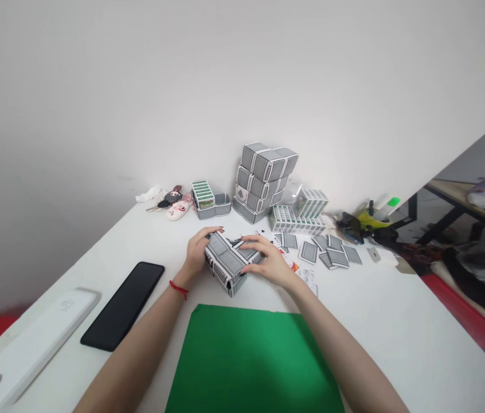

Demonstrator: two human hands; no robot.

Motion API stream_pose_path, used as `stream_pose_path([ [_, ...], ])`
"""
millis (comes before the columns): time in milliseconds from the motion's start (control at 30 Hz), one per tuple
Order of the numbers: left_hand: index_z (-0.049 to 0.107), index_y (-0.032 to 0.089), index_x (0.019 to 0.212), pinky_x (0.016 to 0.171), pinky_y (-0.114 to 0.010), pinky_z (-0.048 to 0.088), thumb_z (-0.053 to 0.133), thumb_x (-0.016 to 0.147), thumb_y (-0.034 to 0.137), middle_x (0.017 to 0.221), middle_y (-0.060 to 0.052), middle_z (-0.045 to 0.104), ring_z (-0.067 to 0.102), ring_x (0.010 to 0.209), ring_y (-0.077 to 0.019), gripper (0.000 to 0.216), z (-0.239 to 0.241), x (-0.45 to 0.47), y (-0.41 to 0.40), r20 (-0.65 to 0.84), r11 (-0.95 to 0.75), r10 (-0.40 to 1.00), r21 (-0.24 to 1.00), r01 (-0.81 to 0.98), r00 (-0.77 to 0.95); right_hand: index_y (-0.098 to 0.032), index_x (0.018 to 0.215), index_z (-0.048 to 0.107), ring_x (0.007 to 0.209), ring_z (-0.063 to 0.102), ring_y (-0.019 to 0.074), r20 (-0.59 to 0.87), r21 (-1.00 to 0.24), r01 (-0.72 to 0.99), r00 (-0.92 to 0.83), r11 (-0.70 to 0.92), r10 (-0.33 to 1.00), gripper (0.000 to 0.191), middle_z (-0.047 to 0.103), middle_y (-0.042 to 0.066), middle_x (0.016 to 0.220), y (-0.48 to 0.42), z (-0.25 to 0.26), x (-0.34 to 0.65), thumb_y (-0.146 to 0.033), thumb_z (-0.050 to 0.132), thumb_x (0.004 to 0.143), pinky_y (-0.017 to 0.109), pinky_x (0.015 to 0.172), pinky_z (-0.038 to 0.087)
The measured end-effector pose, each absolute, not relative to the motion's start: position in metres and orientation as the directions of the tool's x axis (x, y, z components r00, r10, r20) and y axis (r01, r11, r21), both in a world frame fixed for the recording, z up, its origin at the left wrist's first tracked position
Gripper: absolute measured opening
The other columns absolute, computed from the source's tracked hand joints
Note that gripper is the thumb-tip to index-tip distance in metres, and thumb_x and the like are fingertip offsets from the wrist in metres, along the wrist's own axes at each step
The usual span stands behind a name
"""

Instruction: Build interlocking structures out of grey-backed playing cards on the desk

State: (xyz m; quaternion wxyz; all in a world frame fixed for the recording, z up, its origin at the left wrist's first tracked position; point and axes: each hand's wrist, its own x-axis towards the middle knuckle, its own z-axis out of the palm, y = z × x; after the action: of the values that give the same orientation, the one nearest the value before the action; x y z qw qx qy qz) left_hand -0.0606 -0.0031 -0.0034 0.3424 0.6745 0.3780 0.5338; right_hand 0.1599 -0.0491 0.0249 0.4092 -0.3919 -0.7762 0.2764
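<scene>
A box folded from grey-backed playing cards (225, 256) is between my two hands, just beyond the green sheet (251, 361). My left hand (200, 248) wraps its left side, fingers curled over the far corner. On the right, my right hand (268, 261) grips the box, with thumb on the near side and fingers over the top. Some of the box's right part is hidden by that hand. Behind it rises a stack of similar card boxes (263, 178), leaning near the wall. Loose grey-backed cards (335, 255) lie scattered to the right of my right hand.
At the back stand an open card tray (212, 211) holding a green-striped pack and several green-and-white card packs (298, 221). A black phone (124, 304) and a white lamp-like bar (36, 344) lie left. Keys with a charm (178, 209) sit near the wall; a yellow holder (374, 221) is right.
</scene>
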Motion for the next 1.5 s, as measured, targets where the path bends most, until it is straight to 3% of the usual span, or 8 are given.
stream_pose_path([
  [367,0.063,0.014,0.096,0.092,-0.035,0.040,0.034,0.077,0.018,0.103,-0.008,0.064,0.055,0.101,-0.0209,0.035,-0.004,-0.060,-0.005,0.472,-0.489,0.871,0.860,0.148,0.134,-0.026,0.101,0.064,0.113,0.051,0.0229,0.438,-0.683,0.440,-0.393,0.583,0.809,0.039,0.055,0.008,0.120,-0.051,0.025,0.162,-0.037,0.074,0.066,0.042,0.099,0.039],
  [533,0.063,0.014,0.096,0.092,-0.036,0.040,0.033,0.076,0.018,0.104,-0.008,0.064,0.055,0.101,-0.0209,0.036,-0.005,-0.060,-0.005,0.476,-0.491,0.870,0.857,0.154,0.129,-0.026,0.095,0.068,0.129,0.034,0.0273,0.530,-0.442,0.529,-0.497,0.724,0.687,0.021,0.057,0.007,0.121,-0.058,0.029,0.161,-0.033,0.067,0.075,0.052,0.104,0.029],
  [700,0.062,0.014,0.096,0.092,-0.036,0.041,0.034,0.077,0.019,0.104,-0.009,0.064,0.056,0.101,-0.0212,0.035,-0.007,-0.061,-0.004,0.497,-0.512,0.858,0.846,0.148,0.130,-0.026,0.093,0.068,0.120,0.046,0.0239,0.551,-0.265,0.507,-0.618,0.820,0.560,0.014,0.063,0.005,0.114,-0.068,0.033,0.152,-0.028,0.059,0.083,0.057,0.105,0.022],
  [1000,0.063,0.013,0.096,0.092,-0.037,0.040,0.034,0.078,0.020,0.104,-0.010,0.064,0.057,0.100,-0.0209,0.035,-0.009,-0.061,-0.004,0.508,-0.522,0.852,0.843,0.130,0.128,-0.023,0.092,0.066,0.109,0.056,0.0188,0.603,-0.267,0.464,-0.603,0.845,0.522,0.013,0.068,0.005,0.105,-0.069,0.027,0.149,-0.027,0.057,0.084,0.051,0.105,0.029],
  [1500,0.063,0.014,0.096,0.091,-0.037,0.041,0.034,0.078,0.018,0.104,-0.009,0.065,0.057,0.100,-0.0207,0.034,-0.010,-0.061,-0.004,0.499,-0.512,0.859,0.846,0.147,0.117,-0.024,0.092,0.067,0.109,0.056,0.0179,0.575,-0.258,0.479,-0.622,0.839,0.532,0.014,0.068,0.005,0.105,-0.071,0.032,0.148,-0.028,0.057,0.084,0.049,0.105,0.029],
])
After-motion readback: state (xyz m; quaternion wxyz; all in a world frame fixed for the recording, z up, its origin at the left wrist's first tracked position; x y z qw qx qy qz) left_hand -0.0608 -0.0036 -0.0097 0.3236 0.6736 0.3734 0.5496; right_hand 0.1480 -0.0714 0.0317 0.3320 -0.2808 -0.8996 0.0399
